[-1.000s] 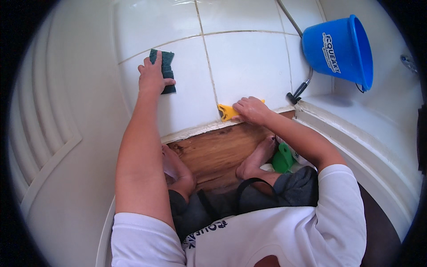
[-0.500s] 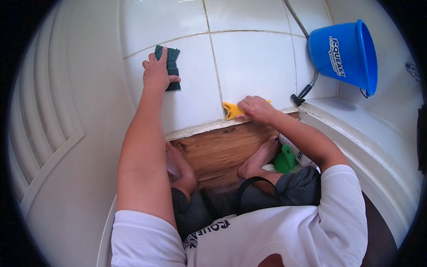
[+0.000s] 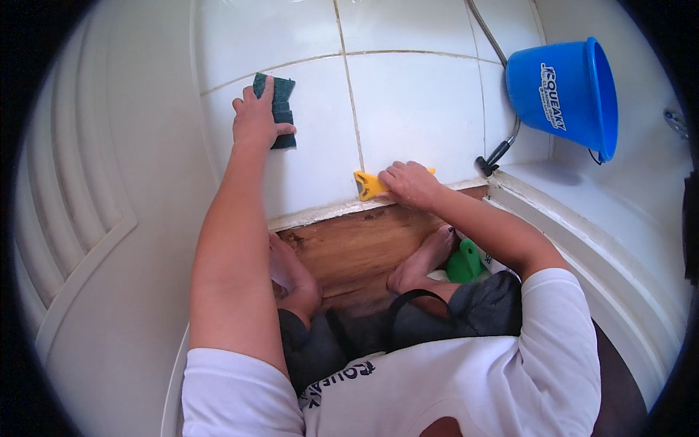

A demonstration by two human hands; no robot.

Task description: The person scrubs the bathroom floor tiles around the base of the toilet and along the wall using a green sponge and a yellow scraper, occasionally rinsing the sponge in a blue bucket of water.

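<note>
At the left of the white tiles, my left hand (image 3: pixel 255 124) holds a dark green scouring pad (image 3: pixel 282 109) down on the surface. Its index finger and thumb lie spread over the pad. My right hand (image 3: pixel 412 183) is closed around a yellow scraper (image 3: pixel 370 185), whose wide end points left. That end rests on the tile near the front edge, close to the upright grout line (image 3: pixel 352 109). A bit of the yellow handle shows at the right of my fist.
A blue bucket (image 3: pixel 553 91) is on its side at the right. Beside it, a metal hose (image 3: pixel 489 36) ends in a black sprayer (image 3: pixel 496 156). A wooden strip (image 3: pixel 357 244) lies between my feet, with a green plastic thing (image 3: pixel 466 262) near the right foot. A ribbed white panel (image 3: pixel 65 189) stands left.
My right hand has slid the scraper a little to the left along the front edge of the tile. My left hand and the scouring pad have stayed in place.
</note>
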